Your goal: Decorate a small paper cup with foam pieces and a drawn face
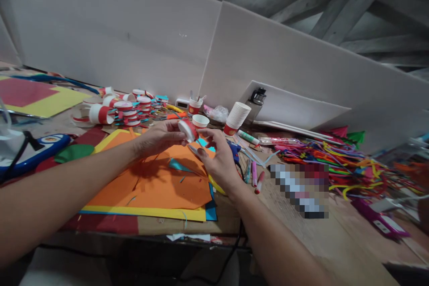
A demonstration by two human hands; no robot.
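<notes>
The cup piece (188, 131), short and round, is held up above the orange paper (157, 187), in front of the white cup (200, 125). Its white side is turned to the left and towards the person, its red band to the right; its broad span slopes from upper left to lower right. The left hand (159, 137) pinches it between thumb and fingers. The right hand (219, 157) is partly curled just beside it, closed on a slim grey tool (195, 150) that points up and left, its tip near the piece; whether the fingers also touch the piece cannot be told.

The white cup stands upright, mouth up, its pale inside showing. Behind it, the pen cup (195, 110) holds several slender things. To the right, the cup stack (238, 116) leans slightly right, beside the bottle (256, 108). At left, red-and-white cups (123, 116) lie heaped.
</notes>
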